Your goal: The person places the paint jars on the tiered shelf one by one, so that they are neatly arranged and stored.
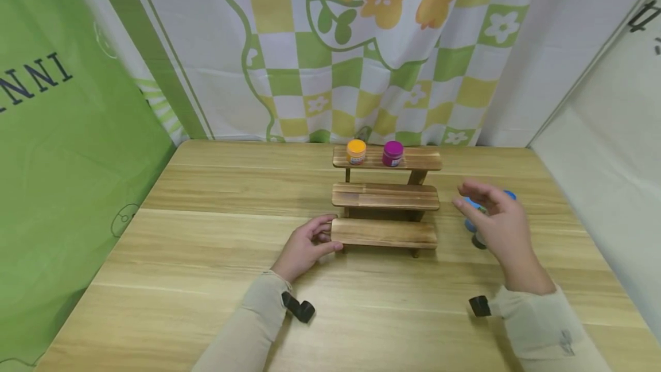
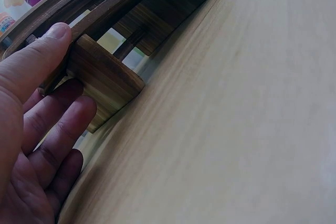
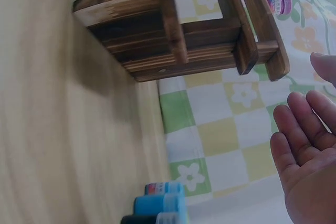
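A three-tier wooden display stand (image 1: 384,232) stands on the table. My left hand (image 1: 307,248) holds the left end of its lowest shelf, thumb at the front edge; the left wrist view shows the thumb on the shelf (image 2: 123,3) and the fingers beside and beneath it. On the top shelf sit an orange jar (image 1: 356,152) and a purple jar (image 1: 393,154). My right hand (image 1: 498,223) hovers right of the stand, fingers extended and holding nothing. Partly hidden below it are small jars, including a blue jar (image 3: 155,204) and a dark-lidded jar (image 3: 140,219).
The wooden table (image 1: 206,234) extends around the stand. Behind its far edge hangs a checked, flowered curtain (image 1: 289,50). Green fabric (image 1: 62,148) borders the left side, and white fabric (image 1: 609,131) the right.
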{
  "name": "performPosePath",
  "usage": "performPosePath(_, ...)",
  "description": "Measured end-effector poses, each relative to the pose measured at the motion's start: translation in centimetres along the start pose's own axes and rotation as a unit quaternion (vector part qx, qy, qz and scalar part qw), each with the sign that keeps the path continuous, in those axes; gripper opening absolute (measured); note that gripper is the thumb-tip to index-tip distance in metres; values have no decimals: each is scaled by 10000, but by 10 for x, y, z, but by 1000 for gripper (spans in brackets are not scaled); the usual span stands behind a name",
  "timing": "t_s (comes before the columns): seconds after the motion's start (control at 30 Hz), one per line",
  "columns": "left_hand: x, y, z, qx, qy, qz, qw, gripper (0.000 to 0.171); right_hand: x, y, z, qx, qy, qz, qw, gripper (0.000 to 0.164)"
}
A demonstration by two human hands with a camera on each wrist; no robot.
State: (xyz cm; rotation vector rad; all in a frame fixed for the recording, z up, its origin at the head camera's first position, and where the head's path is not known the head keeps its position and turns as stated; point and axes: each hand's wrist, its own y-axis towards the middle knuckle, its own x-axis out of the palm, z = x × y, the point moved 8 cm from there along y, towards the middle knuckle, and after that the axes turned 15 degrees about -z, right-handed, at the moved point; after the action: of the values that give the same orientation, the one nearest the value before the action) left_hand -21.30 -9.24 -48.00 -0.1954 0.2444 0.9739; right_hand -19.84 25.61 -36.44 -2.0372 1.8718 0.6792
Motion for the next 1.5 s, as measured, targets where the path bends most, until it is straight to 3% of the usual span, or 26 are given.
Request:
performPosePath(0.13,0,0,-1,-7,-5,1,10000,68,-1,-6,11,278,-185,-53,9994,49)
performPosePath(0.43,0,0,-2,-18,17,39,10000,67,-2,-15,27,102,145,-55,9998,46)
performPosePath(1.0,1,1,-1,-16,0,48,10000,66,-11,-34,57,903,-276,-69,9955,56)
performPosePath(1.23,0,0,-1,-45,18,48,10000,65,-16,-39,67,926,-339,135,9950,52)
performPosePath(1.5,0,-1,0,-47,-23,35,10000,65,-19,-42,79,1128,-238,68,9933,54)
